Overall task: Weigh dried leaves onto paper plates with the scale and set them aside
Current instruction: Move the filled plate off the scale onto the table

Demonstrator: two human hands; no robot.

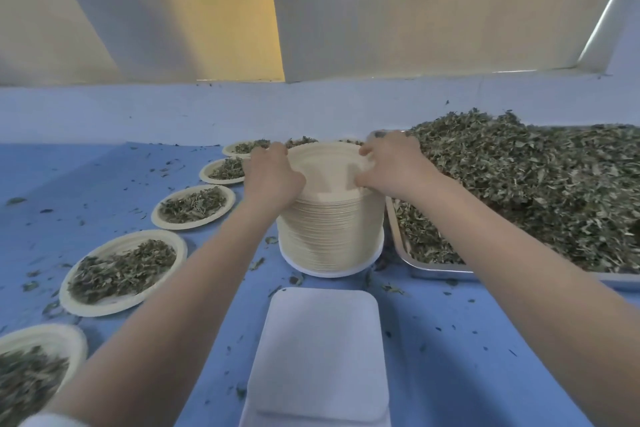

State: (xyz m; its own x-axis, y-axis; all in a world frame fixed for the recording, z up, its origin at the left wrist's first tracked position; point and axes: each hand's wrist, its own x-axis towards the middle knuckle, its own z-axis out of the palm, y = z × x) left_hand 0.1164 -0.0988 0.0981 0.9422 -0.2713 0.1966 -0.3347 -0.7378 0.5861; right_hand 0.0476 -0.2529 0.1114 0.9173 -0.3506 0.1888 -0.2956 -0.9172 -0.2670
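Overhead, two hands (273, 177) (391, 166) atop one plate stack (330, 232); five filled plates (123, 272).

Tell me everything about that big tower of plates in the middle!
The stack of paper plates is tall, cream-coloured and round, with many thin rims showing as fine lines down its side. It stands upright on the blue table, behind the white scale and beside the metal tray of dried leaves. The left hand curls over its top rim, and the right hand pinches the top plate's edge.

Metal tray (433, 270) cut off at right edge, scale (322, 357) cropped below, nearest filled plate (41, 340) cropped left
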